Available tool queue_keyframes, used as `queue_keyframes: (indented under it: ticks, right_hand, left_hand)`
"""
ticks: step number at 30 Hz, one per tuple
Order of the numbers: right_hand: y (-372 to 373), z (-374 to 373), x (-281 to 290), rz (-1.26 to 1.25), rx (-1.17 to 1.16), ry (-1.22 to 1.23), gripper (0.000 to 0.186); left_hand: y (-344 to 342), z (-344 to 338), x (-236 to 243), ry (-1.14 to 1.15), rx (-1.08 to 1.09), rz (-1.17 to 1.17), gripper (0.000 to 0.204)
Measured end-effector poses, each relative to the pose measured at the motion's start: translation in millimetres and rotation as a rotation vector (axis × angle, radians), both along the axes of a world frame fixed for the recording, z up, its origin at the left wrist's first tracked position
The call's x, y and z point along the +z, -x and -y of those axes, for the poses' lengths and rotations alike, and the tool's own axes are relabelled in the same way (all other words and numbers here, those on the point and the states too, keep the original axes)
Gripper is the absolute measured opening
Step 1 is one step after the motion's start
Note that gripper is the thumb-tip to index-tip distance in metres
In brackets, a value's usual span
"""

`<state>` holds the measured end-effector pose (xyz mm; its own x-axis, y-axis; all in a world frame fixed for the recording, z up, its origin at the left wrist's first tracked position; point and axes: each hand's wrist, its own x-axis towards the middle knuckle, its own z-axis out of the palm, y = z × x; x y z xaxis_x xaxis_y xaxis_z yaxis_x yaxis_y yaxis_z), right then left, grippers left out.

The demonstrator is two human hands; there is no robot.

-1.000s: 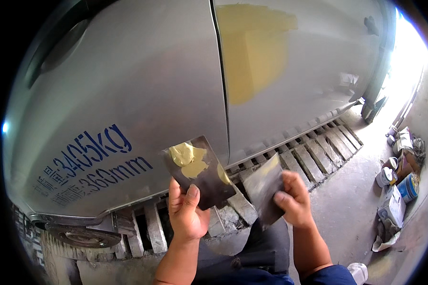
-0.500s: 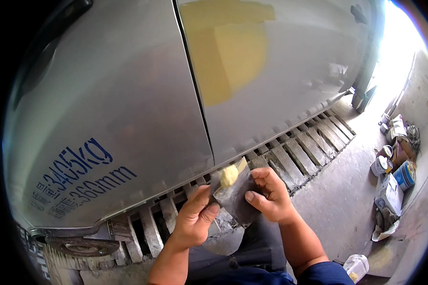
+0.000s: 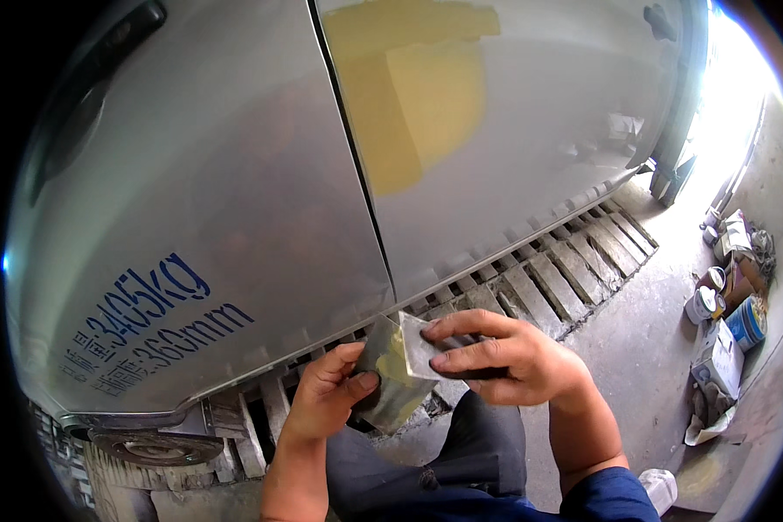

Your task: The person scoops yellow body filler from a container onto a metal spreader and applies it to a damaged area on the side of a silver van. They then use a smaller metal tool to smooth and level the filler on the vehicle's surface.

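My left hand (image 3: 326,396) grips a dark flat putty plate (image 3: 383,404) smeared with pale yellow putty. My right hand (image 3: 526,370) holds a grey flat spreader (image 3: 418,344) by its face, fingers across it, its edge over the plate against the putty. Both hands are low in front of a silver vehicle's side (image 3: 217,174), where a broad matte yellow patch (image 3: 409,104) covers part of the right-hand panel, beside the vertical seam. Blue lettering marks the lower left panel.
A slatted grate (image 3: 565,291) runs under the vehicle, with a wheel (image 3: 157,448) at lower left. On the concrete floor at right lie paint cans (image 3: 700,306), a blue bucket (image 3: 746,324), a pale box (image 3: 718,357) and rags. My legs are below my hands.
The spreader has moved from right of the plate to over it, my right hand turning leftward with it. My left hand has moved left. The view has shifted slightly.
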<state>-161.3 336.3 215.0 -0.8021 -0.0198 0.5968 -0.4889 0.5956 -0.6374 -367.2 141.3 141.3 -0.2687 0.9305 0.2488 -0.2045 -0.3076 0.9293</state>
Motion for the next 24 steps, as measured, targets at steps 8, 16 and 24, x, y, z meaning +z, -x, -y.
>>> queue_keyframes:
  ticks: [8, 16, 24]
  right_hand:
    - [-6.5, -3.4, -16.5, 0.007, -0.618, -0.186, 0.042]
    - [8.3, 36.0, -13.9, -0.229, -0.800, -0.480, 0.043]
    - [8.1, 19.7, -27.6, -0.128, -0.792, -0.498, 0.043]
  left_hand:
    - [-36.0, -5.3, 34.9, -0.040, 0.228, 0.013, 0.037]
    - [-54.7, -12.8, 41.5, -0.024, 0.386, -0.018, 0.035]
    - [-33.8, -9.2, 36.1, -0.061, 0.740, -0.641, 0.022]
